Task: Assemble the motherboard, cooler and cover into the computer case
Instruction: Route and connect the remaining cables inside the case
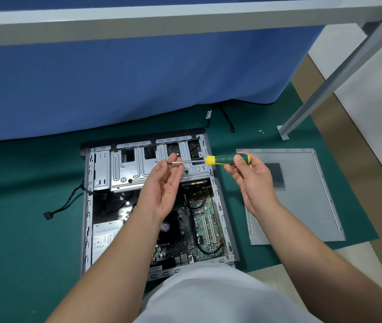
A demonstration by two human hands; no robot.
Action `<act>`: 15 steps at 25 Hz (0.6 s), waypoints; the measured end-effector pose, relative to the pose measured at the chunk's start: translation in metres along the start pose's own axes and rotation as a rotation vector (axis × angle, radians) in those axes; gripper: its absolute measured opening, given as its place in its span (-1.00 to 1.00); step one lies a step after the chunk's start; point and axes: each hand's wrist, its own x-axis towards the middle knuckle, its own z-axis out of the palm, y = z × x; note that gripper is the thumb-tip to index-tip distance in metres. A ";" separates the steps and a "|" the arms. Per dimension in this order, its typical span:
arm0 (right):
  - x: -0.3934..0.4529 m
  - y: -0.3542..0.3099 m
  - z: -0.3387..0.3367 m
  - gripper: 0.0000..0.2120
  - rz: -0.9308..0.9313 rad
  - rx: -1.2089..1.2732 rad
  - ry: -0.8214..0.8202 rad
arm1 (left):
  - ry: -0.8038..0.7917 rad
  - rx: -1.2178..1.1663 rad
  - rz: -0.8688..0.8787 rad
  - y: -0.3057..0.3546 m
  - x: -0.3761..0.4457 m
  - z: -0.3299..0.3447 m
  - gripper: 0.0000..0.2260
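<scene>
Two hands hover over an open computer case (87,206) that lies flat on a green mat (22,206), filling the middle of the frame. Inside it, lower centre, the motherboard (205,220) already sits in place, its green surface and slots showing; I cannot tell from here whether it is screwed down. The grey cover (301,206) lies flat on the mat at the right, well apart from the case, so that step is plainly not done. The cooler I cannot pick out with any certainty; a dark block shows beside the left wrist, half hidden.

The right hand (248,169) is curled around the green-and-yellow handle of a screwdriver (222,159), thumb on top. The tool's long axis runs nearly level across the frame, handle at the right, steel shaft reaching left over the metal drive cage. The left hand (165,180), palm up, meets the shaft's tip with its fingertips (173,157); it seems to pinch something small there, probably a screw being seated on the tip, though it is too small to be sure.

The board lies below both hands, toward the bottom of the frame, so the tip must swing from level to pointing down. The left hand is nearer the tip.
</scene>
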 end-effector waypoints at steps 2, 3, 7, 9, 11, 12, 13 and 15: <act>-0.001 -0.002 0.001 -0.85 -0.019 -0.008 -0.004 | 0.035 0.019 -0.015 0.001 -0.001 -0.001 -0.89; -0.002 -0.003 0.002 -0.86 -0.026 -0.011 -0.004 | 0.055 0.012 -0.022 0.001 -0.001 -0.002 -0.90; -0.002 -0.004 0.007 -0.85 -0.045 -0.017 0.016 | 0.092 -0.037 -0.029 -0.002 -0.001 -0.001 -0.90; -0.003 -0.002 0.009 -0.80 -0.030 -0.009 0.028 | 0.095 -0.007 -0.024 -0.003 0.000 -0.001 -0.87; -0.006 -0.001 0.011 -0.79 0.008 0.011 0.026 | 0.104 0.039 -0.015 -0.002 0.000 -0.001 -0.81; -0.008 0.001 0.012 -0.81 0.023 0.021 0.030 | 0.112 0.057 -0.008 -0.002 0.000 -0.001 -0.78; -0.009 0.002 0.013 -0.83 0.033 0.030 0.043 | 0.118 0.072 -0.001 -0.003 0.001 -0.001 -0.76; -0.009 0.004 0.016 -0.85 0.043 0.049 0.068 | 0.114 0.101 0.009 -0.004 0.000 -0.002 -0.74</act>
